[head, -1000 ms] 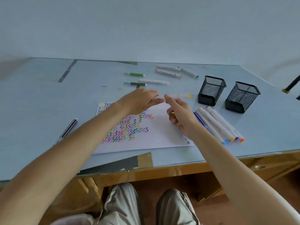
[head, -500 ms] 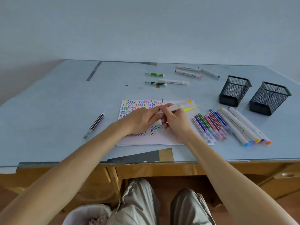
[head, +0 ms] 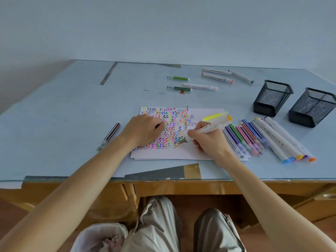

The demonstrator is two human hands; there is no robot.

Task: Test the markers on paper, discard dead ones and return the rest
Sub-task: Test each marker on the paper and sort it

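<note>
testing step: right hand (head: pixel 209 140) grips a marker (head: pixel 205 129), tip at the paper (head: pixel 200 153); left hand (head: pixel 143 130), curled, steadies it, contents unclear. next: scribble.

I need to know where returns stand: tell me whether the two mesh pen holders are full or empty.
Both mesh holders look empty: nothing sticks out above either rim. Their bottoms are not visible.

Plain pale blue-grey wall (head: pixel 163 28) fills the top half, wooden desk (head: pixel 209 187) with a light blue top across the middle, soft even light.
</note>
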